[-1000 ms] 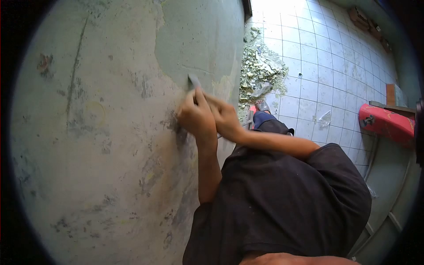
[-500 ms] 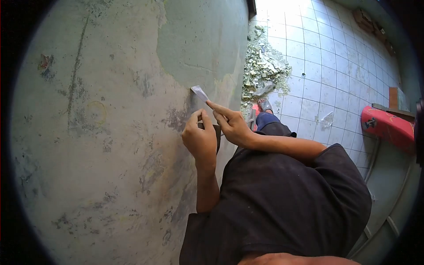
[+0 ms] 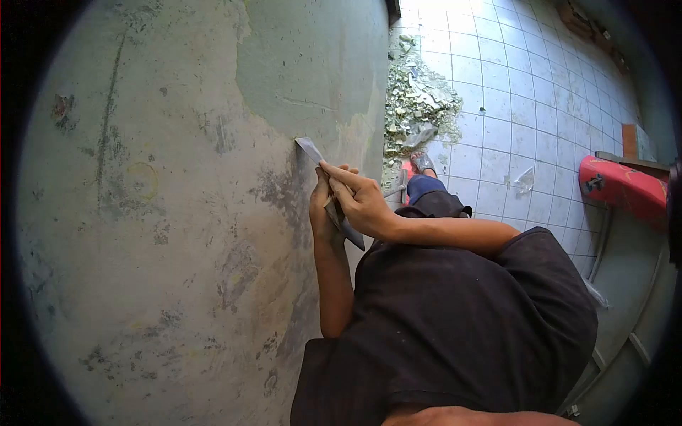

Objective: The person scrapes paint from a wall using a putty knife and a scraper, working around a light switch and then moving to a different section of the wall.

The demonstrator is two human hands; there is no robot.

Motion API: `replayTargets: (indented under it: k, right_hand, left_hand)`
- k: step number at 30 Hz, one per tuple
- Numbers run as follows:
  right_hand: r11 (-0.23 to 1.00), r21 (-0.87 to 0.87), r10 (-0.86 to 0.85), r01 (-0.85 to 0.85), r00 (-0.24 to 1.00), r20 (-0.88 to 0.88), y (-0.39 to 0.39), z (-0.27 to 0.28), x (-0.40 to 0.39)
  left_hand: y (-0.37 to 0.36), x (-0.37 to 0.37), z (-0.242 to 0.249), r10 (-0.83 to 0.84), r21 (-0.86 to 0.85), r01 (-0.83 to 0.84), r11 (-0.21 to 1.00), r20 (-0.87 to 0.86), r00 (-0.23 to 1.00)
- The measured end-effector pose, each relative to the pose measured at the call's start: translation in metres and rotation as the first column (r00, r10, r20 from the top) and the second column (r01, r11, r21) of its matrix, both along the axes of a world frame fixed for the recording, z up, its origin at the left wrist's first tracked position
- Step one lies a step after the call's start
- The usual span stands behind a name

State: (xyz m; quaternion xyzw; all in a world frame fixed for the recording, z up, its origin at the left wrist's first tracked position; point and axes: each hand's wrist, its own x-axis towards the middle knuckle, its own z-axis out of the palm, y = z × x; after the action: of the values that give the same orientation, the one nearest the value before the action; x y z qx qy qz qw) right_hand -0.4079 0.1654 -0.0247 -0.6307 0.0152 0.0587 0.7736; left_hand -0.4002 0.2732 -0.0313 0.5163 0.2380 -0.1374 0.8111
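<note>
My right hand point(image 3: 366, 207) is closed on a scraper, its index finger stretched along the pale blade point(image 3: 309, 149). The blade's tip is at the wall point(image 3: 177, 270), just below the edge of a greenish coated patch point(image 3: 305, 64). Close against it, my left hand point(image 3: 321, 213) has its thumb up and its fingers partly hidden behind the right hand. Between the palms a dark flat piece point(image 3: 351, 234) with a tan edge sticks out toward my body, and the left hand is around it; I cannot tell what it is.
Flaked paint debris point(image 3: 419, 99) lies heaped along the wall's foot on the white tiled floor point(image 3: 497, 121). My foot point(image 3: 423, 162) is beside the heap. A red curved panel point(image 3: 618, 188) stands at the right, near a clear plastic scrap point(image 3: 524, 181).
My left hand has turned and moved up against the right hand, its fingers now behind it. The dark piece has tilted. The whole view has shifted slightly.
</note>
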Motion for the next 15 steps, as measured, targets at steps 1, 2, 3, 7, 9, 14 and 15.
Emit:
replayTargets:
  k: [1, 2, 3, 7, 9, 14, 15]
  right_hand:
    - [1.0, 0.013, -0.004, 0.004, 1.0, -0.005, 0.001, -0.001, 0.004]
    - [1.0, 0.026, -0.006, 0.006, 1.0, -0.013, 0.001, -0.002, 0.007]
    - [1.0, 0.022, -0.001, 0.001, 1.0, -0.012, 0.0, 0.0, 0.01]
    - [1.0, 0.015, 0.014, -0.013, 1.0, -0.024, -0.006, 0.001, 0.008]
    - [1.0, -0.006, 0.011, -0.011, 1.0, 0.011, -0.007, -0.002, 0.006]
    - [0.997, -0.001, 0.073, -0.073, 0.99, -0.121, -0.008, 0.014, 0.011]
    - [0.997, -0.005, 0.078, -0.079, 0.99, -0.12, -0.008, 0.013, 0.014]
  left_hand:
    - [0.0, 0.005, -0.005, -0.002, 0.014, 0.001, 1.0, 0.017, 1.0]
    - [0.001, 0.009, -0.01, -0.001, 0.026, 0.0, 1.0, 0.032, 0.999]
    - [-0.002, 0.014, -0.011, 0.004, 0.022, -0.005, 1.0, 0.033, 0.999]
    - [0.0, 0.013, -0.027, 0.009, 0.033, -0.013, 0.999, 0.125, 0.992]
    - [-0.003, 0.008, -0.033, 0.094, -0.052, -0.089, 0.995, 0.113, 0.989]
    - [-0.007, 0.015, -0.016, 0.146, -0.038, -0.142, 0.989, 0.13, 0.981]
    - [-0.005, 0.018, -0.017, 0.112, 0.02, -0.116, 0.993, 0.144, 0.983]
